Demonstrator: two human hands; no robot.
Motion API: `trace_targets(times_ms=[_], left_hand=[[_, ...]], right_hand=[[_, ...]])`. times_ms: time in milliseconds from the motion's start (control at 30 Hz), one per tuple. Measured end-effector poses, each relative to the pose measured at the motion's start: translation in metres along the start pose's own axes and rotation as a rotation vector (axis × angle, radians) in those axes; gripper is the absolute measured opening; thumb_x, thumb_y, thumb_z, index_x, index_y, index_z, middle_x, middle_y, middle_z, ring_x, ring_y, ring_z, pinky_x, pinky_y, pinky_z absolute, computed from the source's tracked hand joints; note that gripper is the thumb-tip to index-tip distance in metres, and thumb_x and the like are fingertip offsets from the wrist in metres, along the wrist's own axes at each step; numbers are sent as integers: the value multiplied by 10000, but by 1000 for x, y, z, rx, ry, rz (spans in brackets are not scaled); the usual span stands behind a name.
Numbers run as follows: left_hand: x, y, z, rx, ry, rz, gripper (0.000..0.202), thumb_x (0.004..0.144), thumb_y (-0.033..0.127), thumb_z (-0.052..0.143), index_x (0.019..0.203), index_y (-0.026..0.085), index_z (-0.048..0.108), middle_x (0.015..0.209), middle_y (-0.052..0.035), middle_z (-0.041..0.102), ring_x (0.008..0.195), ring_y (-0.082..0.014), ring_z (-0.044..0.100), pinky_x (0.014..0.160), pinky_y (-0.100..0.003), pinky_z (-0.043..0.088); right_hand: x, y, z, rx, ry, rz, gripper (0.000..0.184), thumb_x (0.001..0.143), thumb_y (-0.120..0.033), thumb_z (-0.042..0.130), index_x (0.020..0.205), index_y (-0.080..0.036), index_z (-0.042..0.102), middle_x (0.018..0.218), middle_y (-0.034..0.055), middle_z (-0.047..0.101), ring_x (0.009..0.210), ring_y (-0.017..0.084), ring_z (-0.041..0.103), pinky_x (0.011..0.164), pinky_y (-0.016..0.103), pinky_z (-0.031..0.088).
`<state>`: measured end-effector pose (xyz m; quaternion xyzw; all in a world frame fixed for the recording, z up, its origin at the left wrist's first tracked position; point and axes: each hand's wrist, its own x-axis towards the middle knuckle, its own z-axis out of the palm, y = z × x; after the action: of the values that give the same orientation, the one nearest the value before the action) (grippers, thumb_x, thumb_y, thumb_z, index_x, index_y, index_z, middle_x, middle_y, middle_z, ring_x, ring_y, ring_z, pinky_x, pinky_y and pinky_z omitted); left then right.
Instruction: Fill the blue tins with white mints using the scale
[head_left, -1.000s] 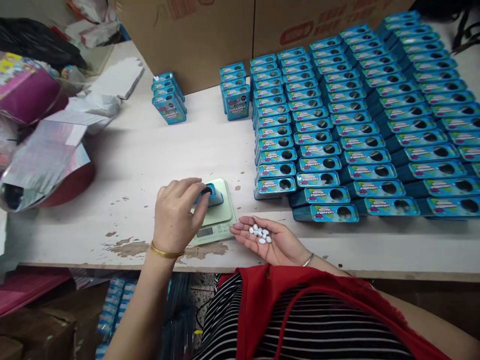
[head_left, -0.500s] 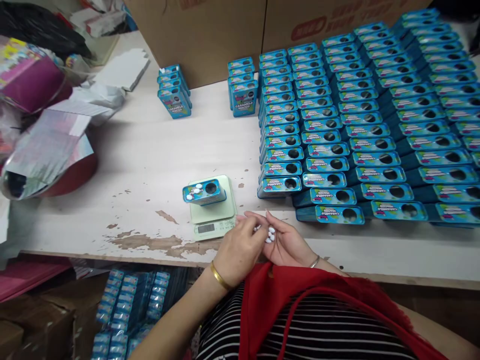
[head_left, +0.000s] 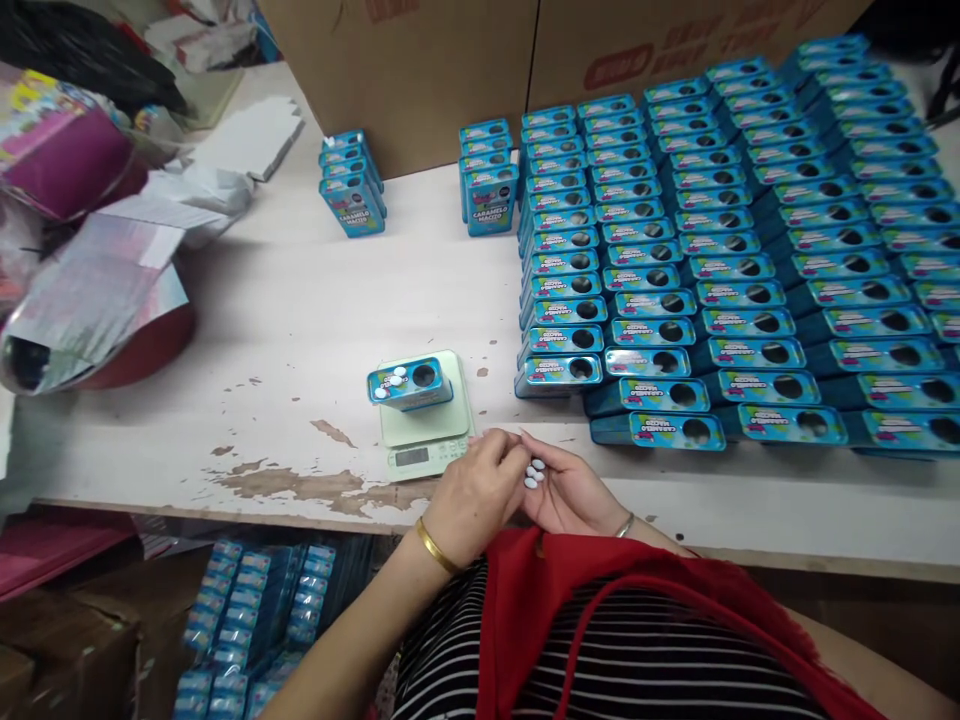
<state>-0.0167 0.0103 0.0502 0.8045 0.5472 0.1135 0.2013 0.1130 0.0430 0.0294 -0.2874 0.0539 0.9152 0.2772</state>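
My right hand (head_left: 571, 492) is cupped palm up at the table's front edge and holds several small white oval candies (head_left: 534, 474). My left hand (head_left: 480, 492), with a gold bangle at the wrist, is closed over the fingers of the right; its fingertips are bent together and what lies between them is hidden. Just left of both hands stands a pale green digital scale (head_left: 459, 420), its display unreadable. On its plate a blue candy tin (head_left: 420, 395) stands upright, with a round opening in its top and a few white candies (head_left: 397, 381) lying beside that opening.
Rows of upright blue tins (head_left: 652, 300) with round openings fill the table's right side. Two short rows of tins (head_left: 354, 205) stand near a large cardboard box (head_left: 420, 80). A red bowl with papers (head_left: 150, 340) is at the left. More tins (head_left: 244, 610) sit below the table.
My left fingers have drawn in closer over the right palm, and the candies there have shifted slightly. The scale and its tin have stayed in place.
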Motion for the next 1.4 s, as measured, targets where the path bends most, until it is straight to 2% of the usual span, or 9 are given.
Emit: trace_targets(times_ms=[167,300,467,567,733,1000,1167,1300,1400], left_hand=[[-1,-7,-10,22,19,66,142,906,170,402,996,165,512,988,-79,536,903,-172,561,726,-303,541],[1,-13,-37,-170,154,91,141,900,151,438,1016,175,515,938,-54,532,859,-129,557,731,-259,522],[11,-33,-85,-114,416,23,72,862,118,516,906,173,531,867,-23,543,729,-92,514,634,-224,465],[17,-45,-99,16,463,-41,35,857,130,535,868,163,539,843,-13,540,673,-74,496,610,-215,444],[13,-49,-105,71,394,-58,126,865,167,542,987,163,572,906,-30,587,716,-86,540,620,-221,452],[-24,-62,-110,105,662,-221,164,855,164,555,1004,202,611,912,-37,619,775,-120,550,700,-279,451],[-41,-71,-100,129,688,-269,173,850,168,562,1014,195,612,905,-45,624,797,-132,549,701,-283,441],[-44,-74,-96,139,688,-268,185,849,174,564,1028,190,609,914,-48,625,793,-132,550,702,-282,443],[-44,-75,-94,139,688,-255,218,849,181,566,1063,196,606,947,-56,625,842,-148,566,730,-294,457]], right_hand=[[3,2,8,18,-34,29,254,933,-213,407,950,-118,642,936,67,701,943,131,651,928,272,492],[4,2,16,63,-60,4,285,947,-190,377,899,-115,647,829,44,706,801,104,670,901,260,508],[6,0,22,10,-98,57,340,960,-247,346,1040,-73,628,1079,141,678,1048,161,637,972,293,470],[7,-1,20,-1,-82,59,347,962,-258,344,1071,-67,613,1117,153,664,1083,171,623,979,293,465],[6,-4,14,3,-65,35,338,958,-261,365,1062,-62,618,1092,150,674,1087,184,622,971,291,475],[4,-12,9,10,134,-11,288,947,-216,387,935,-79,639,966,124,693,983,185,660,898,296,513],[4,-7,-2,-69,289,-45,196,904,-204,484,772,-123,604,706,41,631,679,115,640,582,192,487],[4,-4,-5,-94,285,-85,107,865,-207,542,806,-133,591,726,28,608,659,102,605,571,187,467],[3,-4,0,-128,322,-88,111,880,-178,499,892,-124,595,760,48,626,684,112,621,605,199,488]])
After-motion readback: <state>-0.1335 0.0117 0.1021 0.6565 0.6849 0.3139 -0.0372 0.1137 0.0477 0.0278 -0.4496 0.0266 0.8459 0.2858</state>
